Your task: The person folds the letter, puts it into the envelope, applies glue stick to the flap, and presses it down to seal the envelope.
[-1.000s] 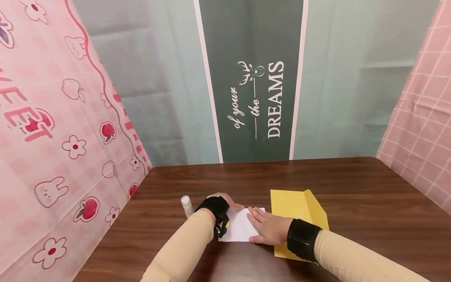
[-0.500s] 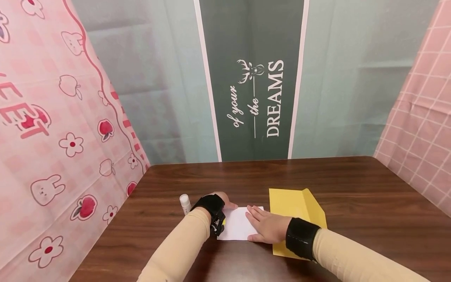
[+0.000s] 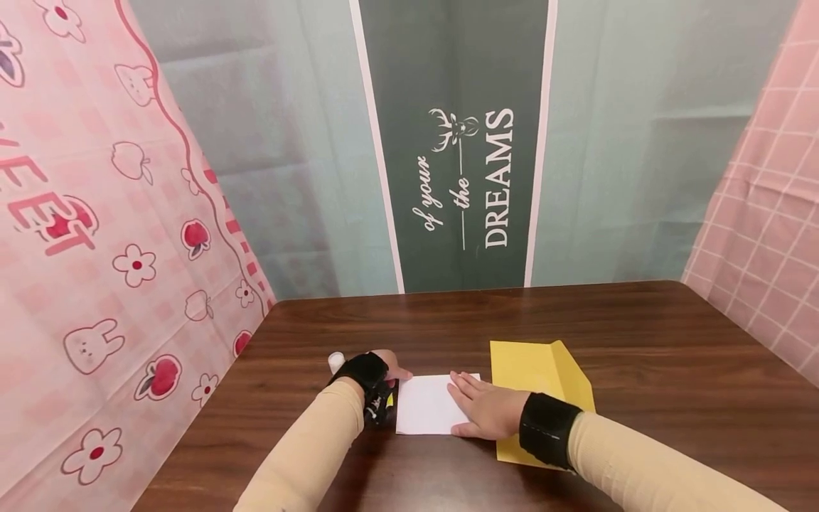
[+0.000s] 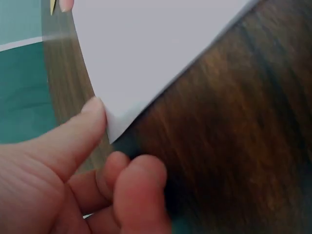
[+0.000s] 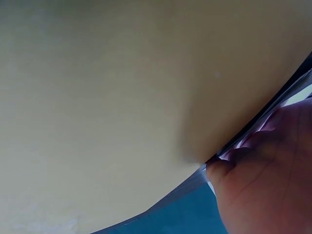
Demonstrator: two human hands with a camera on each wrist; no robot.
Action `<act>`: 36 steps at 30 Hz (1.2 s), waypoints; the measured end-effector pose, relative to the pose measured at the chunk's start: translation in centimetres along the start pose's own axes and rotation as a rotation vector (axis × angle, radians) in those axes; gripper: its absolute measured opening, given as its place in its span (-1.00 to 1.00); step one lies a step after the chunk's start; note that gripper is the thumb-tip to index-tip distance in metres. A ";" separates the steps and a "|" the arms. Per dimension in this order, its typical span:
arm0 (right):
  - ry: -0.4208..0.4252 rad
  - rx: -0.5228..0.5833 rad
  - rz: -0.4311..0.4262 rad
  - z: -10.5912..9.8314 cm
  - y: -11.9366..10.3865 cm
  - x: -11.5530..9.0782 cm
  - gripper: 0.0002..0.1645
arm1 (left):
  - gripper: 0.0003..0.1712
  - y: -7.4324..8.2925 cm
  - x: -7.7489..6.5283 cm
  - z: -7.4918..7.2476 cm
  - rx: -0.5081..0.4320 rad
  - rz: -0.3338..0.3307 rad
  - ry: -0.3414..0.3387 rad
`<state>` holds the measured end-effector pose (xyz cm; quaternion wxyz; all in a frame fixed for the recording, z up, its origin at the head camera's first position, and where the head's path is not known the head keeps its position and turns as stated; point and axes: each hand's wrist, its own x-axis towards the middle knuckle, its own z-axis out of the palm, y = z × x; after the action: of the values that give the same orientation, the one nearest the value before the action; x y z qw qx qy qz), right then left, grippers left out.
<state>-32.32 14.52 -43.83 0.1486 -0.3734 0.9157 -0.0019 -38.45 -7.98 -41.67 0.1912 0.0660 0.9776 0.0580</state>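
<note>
A white sheet of paper (image 3: 425, 405) lies on the brown table in the head view. My right hand (image 3: 493, 411) rests flat across its right part, fingers extended. At the paper's far left corner is my left hand (image 3: 390, 364). In the left wrist view its straight thumb touches the edge near the corner, while the other fingers curl loosely below it. Beneath and beyond my right wrist lies a yellow envelope (image 3: 521, 366) with a raised flap on its right. Its yellow surface (image 5: 112, 112) fills most of the right wrist view.
A white glue stick (image 3: 335, 361) stands just left of my left wrist, partly hidden by the black wrist strap. The wooden table (image 3: 614, 320) reaches back to a green curtain. Pink printed cloths hang on both sides.
My left hand has slid left along the paper's far edge to its corner, uncovering the paper's left side and covering more of the glue stick. My right hand stays in place.
</note>
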 end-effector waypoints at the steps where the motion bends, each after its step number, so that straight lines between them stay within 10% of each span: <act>1: 0.003 -0.006 -0.004 0.1 0.1 0.1 0.06 | -0.40 -0.3 0.3 0.1 -0.014 -0.001 -0.005; 4: 0.005 -0.009 -0.009 0.2 0.2 0.2 0.06 | -0.43 -1.3 1.8 0.7 0.000 0.031 0.006; 9: -0.008 0.012 -0.001 -0.2 -0.3 -0.1 0.03 | -0.46 -7.0 13.2 6.9 0.144 0.192 0.043; 11: -0.023 0.031 0.012 -0.6 -0.6 -0.2 0.03 | -0.50 -7.5 15.0 8.0 0.125 0.167 0.044; 16: -0.031 0.016 0.036 -1.0 -0.9 -0.4 0.01 | -0.68 -1.3 2.2 2.5 -0.074 0.108 0.176; 19: -0.030 0.022 0.045 -1.1 -0.9 -0.5 -0.01 | -0.73 0.7 -3.2 0.2 -0.149 0.165 0.203; 23: -0.021 0.094 0.064 -1.1 -0.7 -0.5 -0.03 | -0.78 1.6 -5.5 -1.0 -0.218 0.218 0.178; 36: 0.334 0.462 0.323 -3.0 1.3 -0.3 -0.01 | -0.89 0.4 -5.2 1.1 -0.657 0.365 0.271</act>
<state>-33.88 15.32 -41.05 0.0756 -0.1742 0.9501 -0.2474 -33.20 -8.31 -40.70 0.0579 0.1656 0.8956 0.4088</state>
